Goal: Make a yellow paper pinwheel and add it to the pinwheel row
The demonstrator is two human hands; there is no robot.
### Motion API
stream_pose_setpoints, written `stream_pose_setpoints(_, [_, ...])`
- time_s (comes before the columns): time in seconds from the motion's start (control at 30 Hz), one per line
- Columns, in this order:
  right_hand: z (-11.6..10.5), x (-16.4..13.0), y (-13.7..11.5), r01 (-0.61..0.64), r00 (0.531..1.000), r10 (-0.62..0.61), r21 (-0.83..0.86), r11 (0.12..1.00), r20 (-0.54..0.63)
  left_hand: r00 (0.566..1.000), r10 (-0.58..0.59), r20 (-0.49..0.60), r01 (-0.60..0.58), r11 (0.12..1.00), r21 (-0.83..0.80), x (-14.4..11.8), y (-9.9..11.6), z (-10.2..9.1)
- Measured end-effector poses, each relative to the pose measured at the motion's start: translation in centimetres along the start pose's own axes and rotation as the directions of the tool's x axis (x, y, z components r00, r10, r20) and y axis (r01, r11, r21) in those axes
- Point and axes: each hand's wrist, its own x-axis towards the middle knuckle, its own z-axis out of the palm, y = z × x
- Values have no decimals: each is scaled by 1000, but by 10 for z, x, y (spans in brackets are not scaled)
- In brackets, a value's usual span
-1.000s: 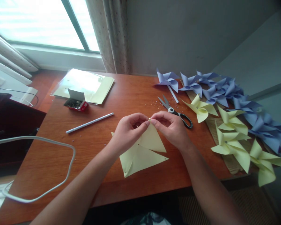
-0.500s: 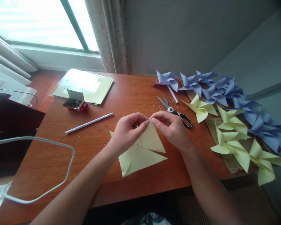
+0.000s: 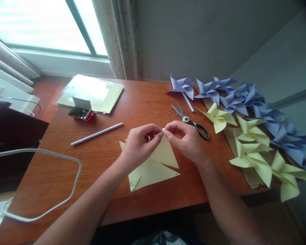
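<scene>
A pale yellow paper square cut into triangular flaps point(image 3: 155, 166) lies on the brown wooden table point(image 3: 112, 190) in front of me. My left hand point(image 3: 139, 144) and my right hand point(image 3: 185, 139) meet above it, and both pinch the lifted tip of one flap between thumb and fingers. Something tiny sits at that tip between my fingertips; I cannot tell what it is. The other flaps rest flat on the table under my wrists.
Black-handled scissors point(image 3: 192, 122) lie just behind my right hand. Finished yellow pinwheels point(image 3: 250, 146) and blue pinwheels point(image 3: 234, 97) line the right edge. A white stick point(image 3: 97, 133), a red box of pins point(image 3: 81, 112), yellow sheets point(image 3: 91, 92) and a white cable point(image 3: 40, 183) lie at left.
Both hands hold the same flap tip and have shifted only slightly. The paper has slid a little toward me.
</scene>
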Motion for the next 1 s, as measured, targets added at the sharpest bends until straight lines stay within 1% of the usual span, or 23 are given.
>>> stream_pose_setpoints(0.27, [0, 0, 1, 27, 1000, -27, -28, 999, -8, 1000, 26, -17, -25, 999, 23, 1, 4, 1])
stream_pose_setpoints(0.5, [1, -1, 1, -21, 1000, 22, 21, 1000, -21, 1000, 14, -23, -14, 1000, 3, 1, 2, 1])
stream_pose_setpoints(0.87, [-1, -1, -6, 35, 998, -30, -85, 996, 52, 997, 69, -43, -66, 996, 67, 0, 3, 0])
stream_pose_setpoints(1.0, [-2, -1, -6, 51, 998, -44, -123, 991, 53, 997, 72, -42, -67, 993, 95, 0, 6, -1])
